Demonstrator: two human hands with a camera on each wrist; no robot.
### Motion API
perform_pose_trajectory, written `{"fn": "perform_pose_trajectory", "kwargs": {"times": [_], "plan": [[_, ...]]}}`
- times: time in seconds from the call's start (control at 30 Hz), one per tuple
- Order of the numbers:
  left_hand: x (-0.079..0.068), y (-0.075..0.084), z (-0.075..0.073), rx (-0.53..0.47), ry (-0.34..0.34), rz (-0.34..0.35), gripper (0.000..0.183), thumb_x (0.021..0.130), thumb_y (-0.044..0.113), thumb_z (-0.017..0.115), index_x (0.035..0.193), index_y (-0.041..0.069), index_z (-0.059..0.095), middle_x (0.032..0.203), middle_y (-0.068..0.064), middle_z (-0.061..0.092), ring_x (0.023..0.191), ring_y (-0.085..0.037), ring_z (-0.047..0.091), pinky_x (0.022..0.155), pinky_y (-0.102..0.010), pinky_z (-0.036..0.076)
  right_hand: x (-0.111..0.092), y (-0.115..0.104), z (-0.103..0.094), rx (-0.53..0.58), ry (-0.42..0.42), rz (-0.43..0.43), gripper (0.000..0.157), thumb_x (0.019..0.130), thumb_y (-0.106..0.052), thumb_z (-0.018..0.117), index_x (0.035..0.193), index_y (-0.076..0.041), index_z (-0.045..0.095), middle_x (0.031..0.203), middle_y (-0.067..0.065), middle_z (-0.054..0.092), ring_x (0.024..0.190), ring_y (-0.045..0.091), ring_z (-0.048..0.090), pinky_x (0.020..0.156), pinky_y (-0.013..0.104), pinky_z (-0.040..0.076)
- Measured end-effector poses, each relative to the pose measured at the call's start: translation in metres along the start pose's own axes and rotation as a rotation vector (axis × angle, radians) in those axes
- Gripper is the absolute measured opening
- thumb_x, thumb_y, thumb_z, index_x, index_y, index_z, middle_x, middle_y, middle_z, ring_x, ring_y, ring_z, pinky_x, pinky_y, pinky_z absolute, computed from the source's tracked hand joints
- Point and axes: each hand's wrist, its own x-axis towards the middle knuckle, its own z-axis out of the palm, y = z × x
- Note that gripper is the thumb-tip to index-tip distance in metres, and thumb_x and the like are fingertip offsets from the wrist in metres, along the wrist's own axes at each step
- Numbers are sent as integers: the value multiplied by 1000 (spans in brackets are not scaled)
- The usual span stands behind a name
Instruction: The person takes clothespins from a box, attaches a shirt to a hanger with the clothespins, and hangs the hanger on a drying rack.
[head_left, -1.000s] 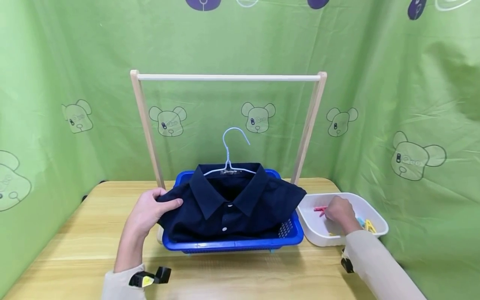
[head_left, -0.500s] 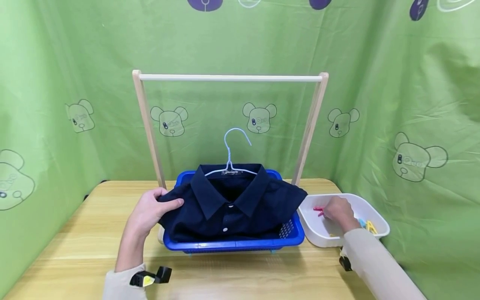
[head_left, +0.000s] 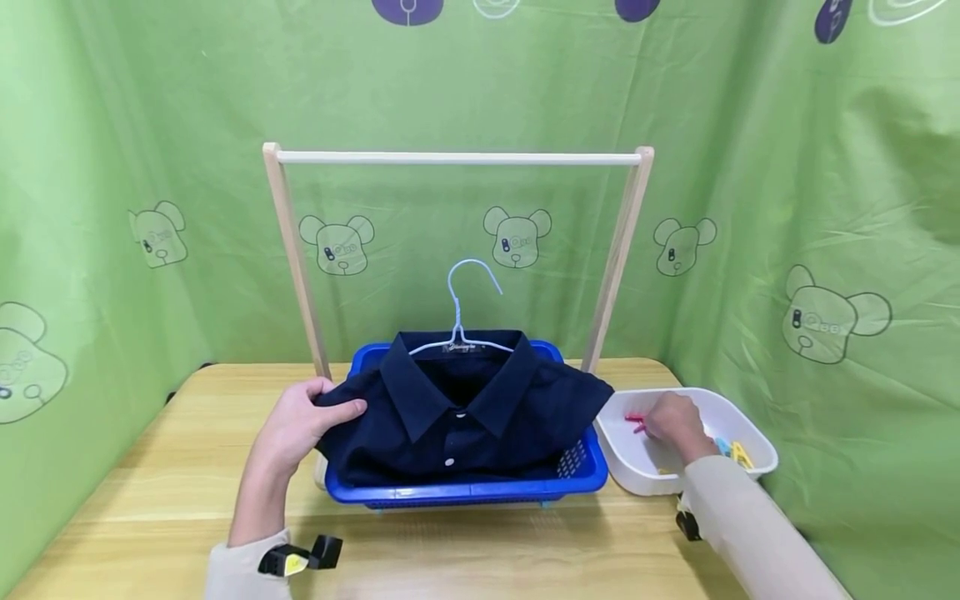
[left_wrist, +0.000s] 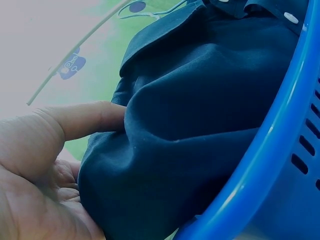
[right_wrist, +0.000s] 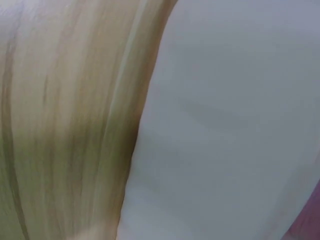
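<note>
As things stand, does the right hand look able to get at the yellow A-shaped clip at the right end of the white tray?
Probably yes: the right hand is inside the same open-topped white tray, and nothing visible covers the yellow A-shaped clip.

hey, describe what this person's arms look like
The plain beige fabric left sleeve and matching right sleeve reach the wrists. A blocky black device with a yellow patch sits at the left wrist, a black piece by the right. Left grip and right grip are ungloved.
</note>
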Motion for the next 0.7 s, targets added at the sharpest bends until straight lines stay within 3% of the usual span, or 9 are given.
{"fn": "perform_pose_trajectory", "kwargs": {"times": [0.33,0.7], "plan": [[0,0,1,-11,-2,3,30,77,22,79,79,3,56,72,0,55,67,-14,56,60,-27,46,0,0,0,0,10,2,11,73,-10,58,64,-5,56,68,14,52,60,25,50,50,30,39],[2,-2,0,0,-3,-5,31,77,24,79,80,3,56,73,-1,54,68,-15,56,60,-27,46,1,1,-5,-1,-11,4,12,68,-9,69,63,-5,58,67,13,51,63,26,48,53,30,37]]}}
